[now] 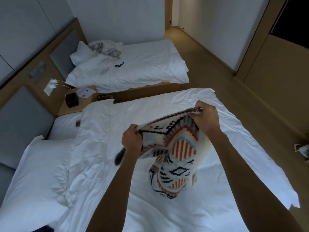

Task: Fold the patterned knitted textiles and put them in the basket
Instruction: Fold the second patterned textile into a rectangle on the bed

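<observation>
Patterned knitted textile (pixel 173 151) hangs over the bed (pixel 103 148), top edge pinched by both hands: left hand (pixel 132 139), right hand (pixel 204 117).

One head-worn wide-angle view looks forward and down, close over the near bed (pixel 103 131).

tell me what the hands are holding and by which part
Both hold the patterned knitted textile by its top edge: the left hand grips one corner, the right hand pinches the other. The rest hangs down onto the bed.

Both hands, left (pixel 132 141) and right (pixel 204 117), raised, fingers clenched.
</observation>
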Demonstrator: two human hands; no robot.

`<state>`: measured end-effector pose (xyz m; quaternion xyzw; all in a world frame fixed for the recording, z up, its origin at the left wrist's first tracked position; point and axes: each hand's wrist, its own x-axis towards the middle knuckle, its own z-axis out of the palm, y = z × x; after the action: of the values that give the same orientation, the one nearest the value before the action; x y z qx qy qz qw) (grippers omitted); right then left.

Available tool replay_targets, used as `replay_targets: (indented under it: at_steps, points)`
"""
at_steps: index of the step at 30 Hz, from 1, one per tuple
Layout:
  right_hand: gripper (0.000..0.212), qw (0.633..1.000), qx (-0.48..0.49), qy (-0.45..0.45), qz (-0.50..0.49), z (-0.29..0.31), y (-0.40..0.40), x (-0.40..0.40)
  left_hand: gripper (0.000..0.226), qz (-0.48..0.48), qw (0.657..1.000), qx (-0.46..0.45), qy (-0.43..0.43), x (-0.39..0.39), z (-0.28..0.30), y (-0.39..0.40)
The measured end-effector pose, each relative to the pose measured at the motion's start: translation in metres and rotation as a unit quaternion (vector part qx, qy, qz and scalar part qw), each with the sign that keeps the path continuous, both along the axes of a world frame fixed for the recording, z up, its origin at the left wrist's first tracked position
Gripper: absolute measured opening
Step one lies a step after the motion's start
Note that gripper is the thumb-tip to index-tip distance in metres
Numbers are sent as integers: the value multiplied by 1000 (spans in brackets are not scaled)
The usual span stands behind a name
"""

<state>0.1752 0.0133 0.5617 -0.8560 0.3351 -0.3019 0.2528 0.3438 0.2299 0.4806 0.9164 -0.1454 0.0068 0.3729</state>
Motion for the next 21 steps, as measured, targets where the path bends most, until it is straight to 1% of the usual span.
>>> replay_targets:
  at_steps: [2, 4, 5, 6, 8, 10, 11, 12, 13, 14, 15, 16, 19, 21]
  points:
    - [12, 997, -4, 74, 6, 0, -4, 4, 17, 14, 999, -3, -33, 6, 14, -2]
    - [13, 988, -17, 155, 3, 1, -6, 9, 17, 12, 996, 7, -83, 12, 28, -2]
    - [16, 984, -30, 178, -8, 2, -6, 12, 19, -3, 994, 13, -107, 14, 35, 0]
    - [18, 982, -43, 181, -27, 4, -5, 15, 21, -29, 992, 14, -121, 17, 43, 4]
    - [23, 987, -34, 137, -72, 11, -4, 19, 30, -98, 990, 5, -102, 26, 54, 15]
    - [25, 991, -17, 81, -105, 20, -7, 23, 52, -181, 982, 8, -56, 38, 63, 32]
    - [25, 992, -18, 57, -110, 24, -9, 25, 59, -216, 975, 26, -55, 45, 65, 41]
    - [26, 993, -22, 37, -108, 28, -12, 28, 60, -234, 968, 58, -69, 53, 64, 51]
    - [26, 994, -26, 14, -102, 31, -13, 30, 54, -229, 965, 98, -87, 61, 63, 60]
    - [26, 995, -28, -9, -93, 34, -13, 33, 41, -202, 965, 136, -97, 68, 62, 70]
    - [26, 996, -28, -32, -82, 36, -11, 36, 27, -165, 969, 152, -103, 73, 61, 78]
    - [26, 996, -27, -53, -70, 37, -7, 38, 19, -128, 974, 153, -109, 76, 60, 85]
    - [28, 994, -28, -100, -45, 34, 7, 43, 16, -66, 980, 152, -107, 74, 61, 95]
    - [33, 990, -19, -131, -48, 30, 14, 42, 15, -50, 985, 150, -75, 73, 58, 99]
